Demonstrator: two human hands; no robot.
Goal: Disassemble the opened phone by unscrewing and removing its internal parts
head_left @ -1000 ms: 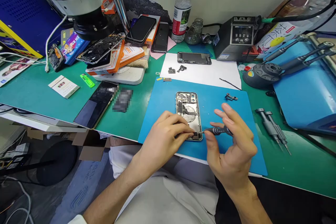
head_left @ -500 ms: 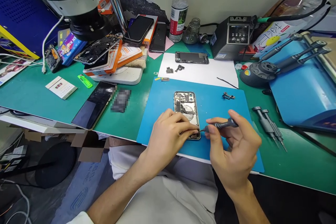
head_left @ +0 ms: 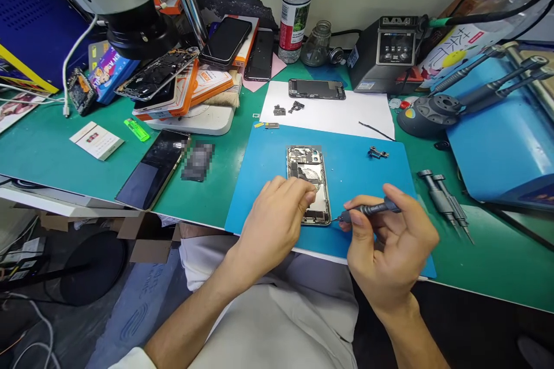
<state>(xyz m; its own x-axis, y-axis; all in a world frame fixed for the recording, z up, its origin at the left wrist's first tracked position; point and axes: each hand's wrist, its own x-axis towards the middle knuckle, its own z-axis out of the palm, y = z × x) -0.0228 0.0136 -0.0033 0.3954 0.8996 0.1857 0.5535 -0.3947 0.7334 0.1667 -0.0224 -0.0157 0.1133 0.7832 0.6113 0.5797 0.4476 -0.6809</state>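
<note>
An opened phone body [head_left: 309, 176] with its insides exposed lies on a blue mat [head_left: 268, 161]. My left hand [head_left: 274, 219] rests on the phone's left side, fingers curled and pressed against its edge. My right hand [head_left: 389, 248] pinches a dark screwdriver [head_left: 370, 209]. The screwdriver's tip sits just off the phone's lower right corner.
A small metal part [head_left: 378, 153] lies on the mat's far right. White paper [head_left: 367, 112] behind holds a phone screen [head_left: 317, 89] and small parts. Two screwdrivers [head_left: 445, 202] lie right. Left are a dark phone [head_left: 153, 168], a lighter [head_left: 137, 130], a microscope [head_left: 130, 17] and stacked phones.
My left fingers slid up from the phone's bottom end to its middle left side. The screwdriver tip drew back to the right, off the bottom edge.
</note>
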